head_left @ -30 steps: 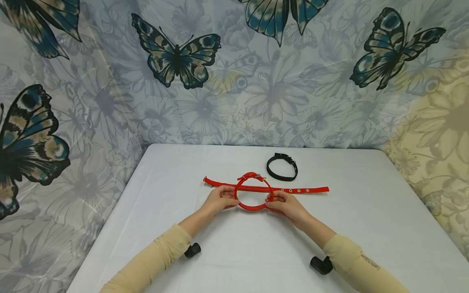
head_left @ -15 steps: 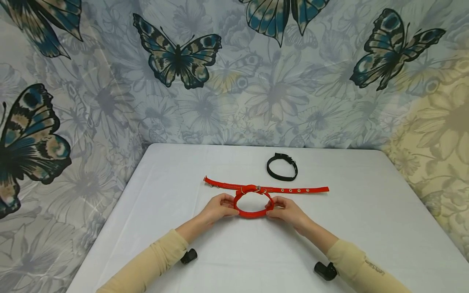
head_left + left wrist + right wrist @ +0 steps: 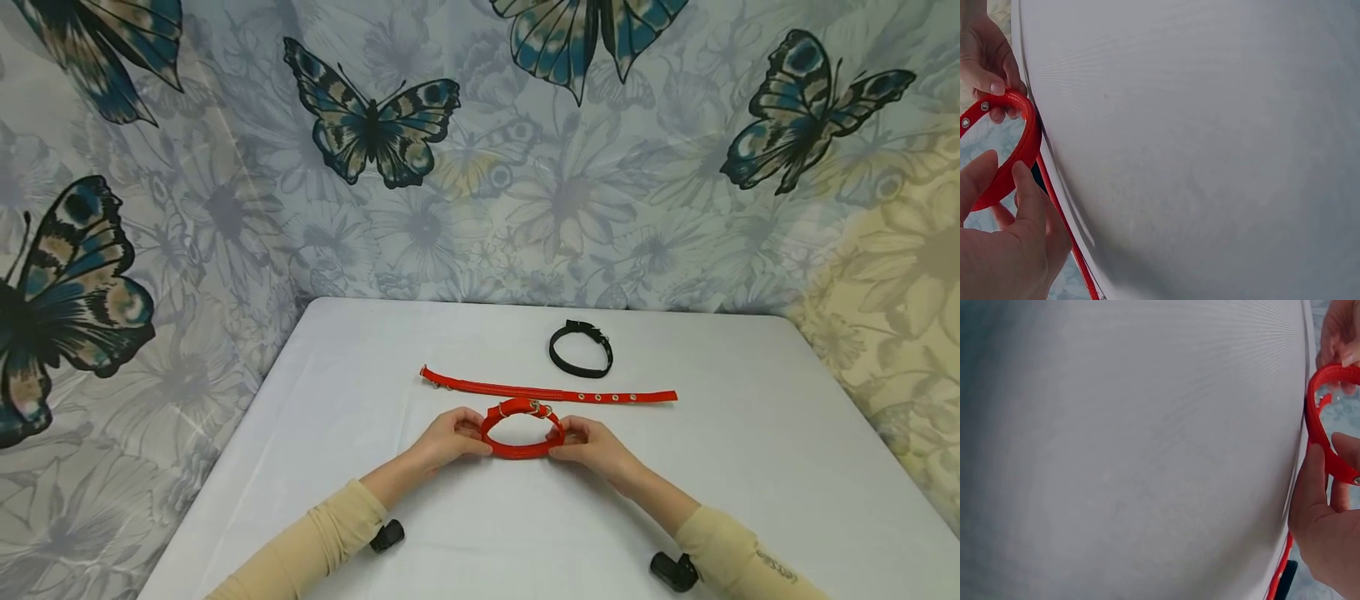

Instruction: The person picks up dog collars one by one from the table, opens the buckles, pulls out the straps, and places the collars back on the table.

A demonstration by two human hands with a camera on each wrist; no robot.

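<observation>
A red buckled collar [image 3: 522,452], closed into a ring, is held between both hands in front of the body. My left hand [image 3: 452,439] pinches its left side between thumb and fingers, and my right hand [image 3: 592,442] pinches the right side. The buckle and metal rings are on the far side of the loop. In the left wrist view the collar [image 3: 1030,134] shows metal eyelets along its strap. Just beyond it, a second red collar [image 3: 525,392] lies stretched out flat on the table, its eyelets toward the right.
A black collar [image 3: 581,371], fastened into a ring, lies farther back on the white table [image 3: 750,400]. Black wrist cameras hang below each sleeve. A butterfly-patterned cloth [image 3: 480,233] stands behind the table and along its sides.
Both hands have drawn the red ring collar nearer the body and tipped it flatter, so it no longer overlaps the straight red collar. The head view has shifted slightly.
</observation>
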